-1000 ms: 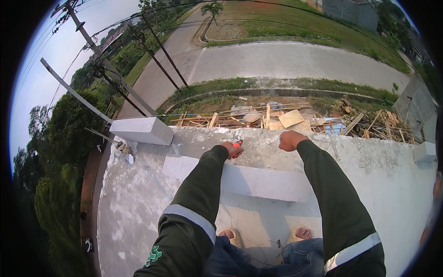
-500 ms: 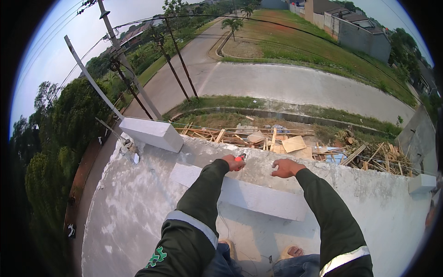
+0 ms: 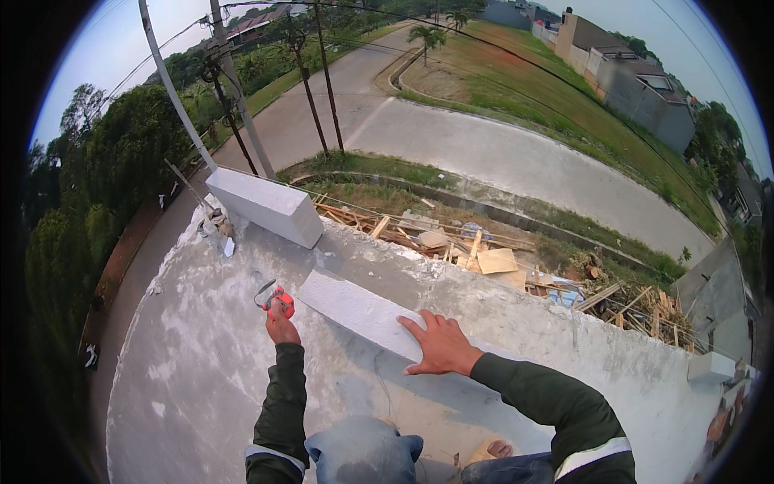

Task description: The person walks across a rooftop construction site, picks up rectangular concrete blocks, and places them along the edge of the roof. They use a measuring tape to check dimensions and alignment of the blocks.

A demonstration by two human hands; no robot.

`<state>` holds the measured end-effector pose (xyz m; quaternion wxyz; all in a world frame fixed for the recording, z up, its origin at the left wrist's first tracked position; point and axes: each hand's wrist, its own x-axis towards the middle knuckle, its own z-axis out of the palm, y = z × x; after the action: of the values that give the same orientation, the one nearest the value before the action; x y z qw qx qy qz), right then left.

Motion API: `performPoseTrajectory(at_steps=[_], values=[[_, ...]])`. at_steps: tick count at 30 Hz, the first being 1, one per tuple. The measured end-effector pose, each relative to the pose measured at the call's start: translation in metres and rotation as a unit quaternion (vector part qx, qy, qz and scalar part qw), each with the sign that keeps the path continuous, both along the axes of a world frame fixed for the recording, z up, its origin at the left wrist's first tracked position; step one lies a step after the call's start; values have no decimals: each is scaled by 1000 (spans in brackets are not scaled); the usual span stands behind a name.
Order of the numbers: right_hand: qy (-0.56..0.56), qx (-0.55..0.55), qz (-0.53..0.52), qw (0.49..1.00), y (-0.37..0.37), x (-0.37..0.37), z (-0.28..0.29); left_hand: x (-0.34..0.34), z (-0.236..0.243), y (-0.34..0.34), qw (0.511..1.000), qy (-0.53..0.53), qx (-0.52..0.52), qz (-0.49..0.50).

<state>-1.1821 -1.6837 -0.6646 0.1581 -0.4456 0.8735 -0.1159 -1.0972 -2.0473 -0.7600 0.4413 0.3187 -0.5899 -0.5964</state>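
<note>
In my left hand (image 3: 282, 328) is a small red tool (image 3: 284, 302) with a dark curved strip or loop, which looks like a tape measure. My fingers are closed round it, above the grey concrete slab (image 3: 193, 339), left of a long white lightweight block (image 3: 363, 313). My right hand (image 3: 439, 344) rests on the top of this block, fingers spread. The block lies flat on the slab, and my right hand and forearm hide part of it. A thin wire (image 3: 382, 385) lies beside its near side.
Another white block (image 3: 262, 202) sits at the slab's far left corner, and a smaller one (image 3: 711, 368) at the right. A string runs along the far edge. Below that edge lie scrap timber pieces (image 3: 484, 258). My bent knee (image 3: 363, 452) and foot (image 3: 493, 448) are close by.
My left hand has moved left with the red tool, away from the far edge. My right hand has come back and down onto the block. The view has shifted, and my knee is raised.
</note>
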Motion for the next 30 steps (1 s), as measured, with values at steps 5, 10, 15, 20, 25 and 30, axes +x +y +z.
performPoseTrajectory(at_steps=[5,10,15,20,25,30], values=[[30,29,-52,998,-20,9,-5,81,-120,11,962,-234,-95,100],[19,63,-77,995,-39,8,-5,93,-168,48,894,-404,-168,101],[7,64,-78,995,-43,4,-8,90,-156,59,850,-502,-158,25],[-6,9,-64,998,-44,-5,-11,86,-145,57,833,-537,-132,6],[-64,-19,-41,997,-56,-37,16,84,-145,58,843,-522,-125,13],[-69,35,-51,996,-86,-81,51,85,-140,57,843,-525,-115,-5]])
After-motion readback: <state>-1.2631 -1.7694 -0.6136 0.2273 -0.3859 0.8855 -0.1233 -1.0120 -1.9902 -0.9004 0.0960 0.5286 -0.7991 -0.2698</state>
